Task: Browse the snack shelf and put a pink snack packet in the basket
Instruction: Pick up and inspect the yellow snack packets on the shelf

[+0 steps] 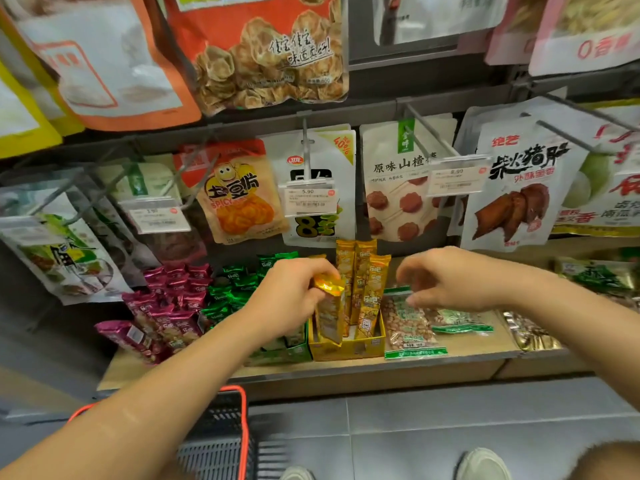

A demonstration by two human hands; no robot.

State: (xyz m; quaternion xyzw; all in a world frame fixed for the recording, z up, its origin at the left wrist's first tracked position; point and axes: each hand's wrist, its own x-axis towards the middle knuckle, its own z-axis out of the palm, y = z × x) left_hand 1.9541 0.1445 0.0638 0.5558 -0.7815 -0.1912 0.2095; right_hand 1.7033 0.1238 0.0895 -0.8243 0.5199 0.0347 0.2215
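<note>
A yellow snack packet (330,311) is gripped near its top by the left hand (289,296), with the fingers curled round it. It is held upright, its lower end inside a yellow display box (346,349) where more yellow packets are stood on end. The right hand (446,280) is held just beside it, over a clear bag of peanuts (408,329). Its fingers are loosely curved and blurred, and nothing is seen in its grasp; whether the bag is touched cannot be told.

The pink snack packets (166,306) are piled at the left end of the wooden shelf (467,346), well apart from both hands. Green packets (232,291) are heaped between them and the yellow box.

Larger snack bags (239,194) are hung on hooks above the shelf, with price tags (308,197) clipped in front. A dark basket (214,441) with an orange rim is seen below the left forearm, over the tiled floor (433,427).
</note>
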